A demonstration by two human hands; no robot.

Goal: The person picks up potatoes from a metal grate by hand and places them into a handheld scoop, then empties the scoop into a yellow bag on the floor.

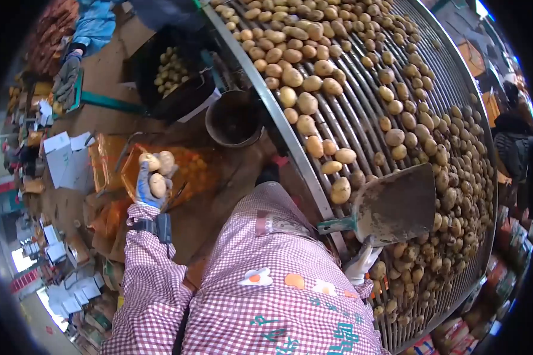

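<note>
While my left hand (pixel 146 192) is cupped around a small cluster of potatoes (pixel 158 185), my right hand (pixel 363 263) sits at the near edge of the roller table (pixel 352 121), just by the lower rim of a metal scoop (pixel 397 204).

Left: gloved fingers curled, palm turned up, at least three potatoes bunched in it; anything deeper is hidden. Position: out over the floor to my left, close to an orange mesh bag (pixel 198 171), well apart from the table. Right: pale glove, fingers loosely extended, a fingertip at or near the scoop; cannot tell whether it touches or grips anything.

Handling (judged): firm, stiff, moderately weighty together. Smooth rounded sides could roll against one another, and dusty skins may slip on the glove. Skins likely bruise if dropped, so best held from beneath, fingers wrapped past the widest part. For the scoop, probably rigid and heavier at the pan; the natural hold is its green handle (pixel 337 225), which projects over the table's side rail.

Appearance: held potatoes pale yellow-brown, oval to round, unpeeled. Loose potatoes (pixel 307 103) on the rollers are similar, some darker and soil-marked, thickest towards the far side. Scoop pan: broad, dull, dirt-streaked, lying among them.
</note>
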